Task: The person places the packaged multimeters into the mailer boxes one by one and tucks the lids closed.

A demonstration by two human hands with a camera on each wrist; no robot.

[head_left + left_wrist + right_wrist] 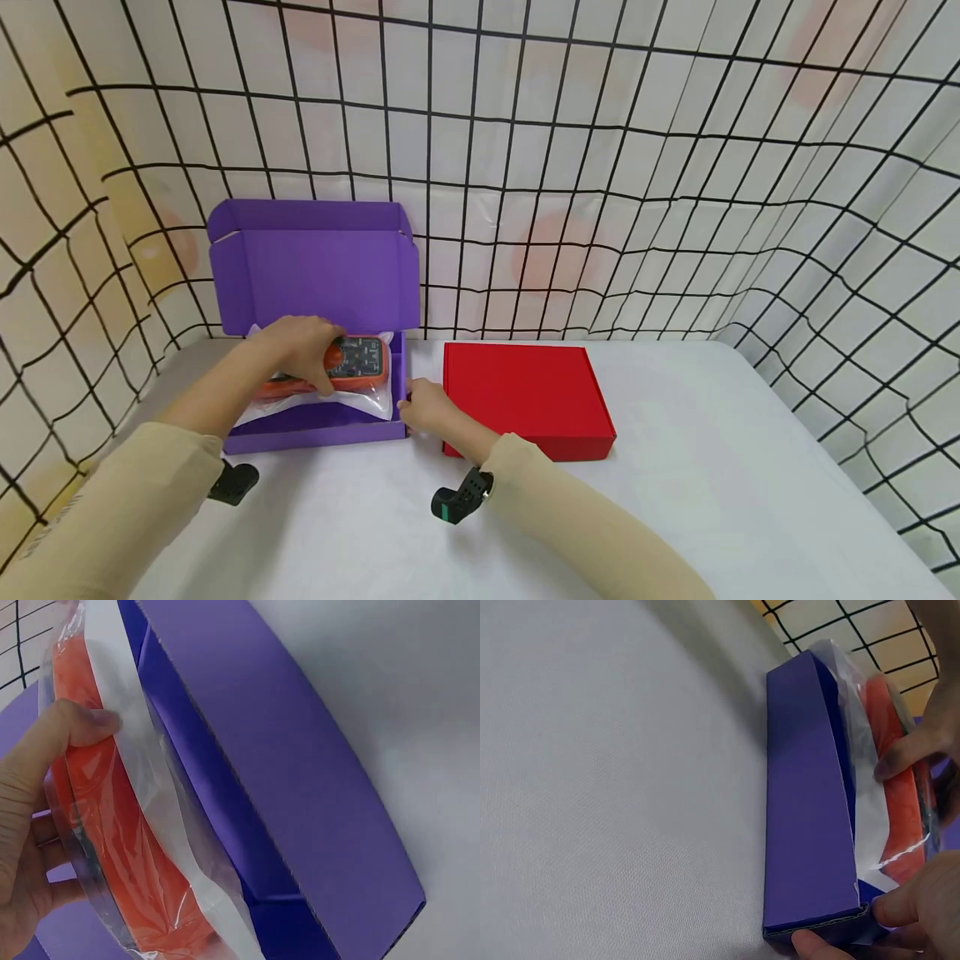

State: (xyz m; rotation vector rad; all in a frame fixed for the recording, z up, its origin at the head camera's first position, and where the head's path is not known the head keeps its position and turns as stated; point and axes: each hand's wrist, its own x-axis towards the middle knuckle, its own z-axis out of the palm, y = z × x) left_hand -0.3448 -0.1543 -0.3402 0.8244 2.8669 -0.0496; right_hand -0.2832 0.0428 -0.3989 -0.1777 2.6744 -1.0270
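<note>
An orange and black multimeter (365, 360) lies in a clear plastic bag (381, 405) at the open purple box (315, 438). My left hand (303, 350) grips the bagged multimeter from above; in the left wrist view its thumb presses the orange side (139, 832). White sheeting shows along the bag's lower edge. At the box's right front corner my right hand (431, 407) pinches the side wall, with thumb and a finger on its edge in the right wrist view (922, 907). The box's lid (315, 275) stands upright behind. Whatever lies under the bag is hidden.
A closed red box (528, 392) sits on the white table (675, 500), just right of the purple one. Black grid netting (525, 150) over white sheeting rises behind the table and at both sides. Each wrist carries a black strap; the right one (461, 497) hangs above the table.
</note>
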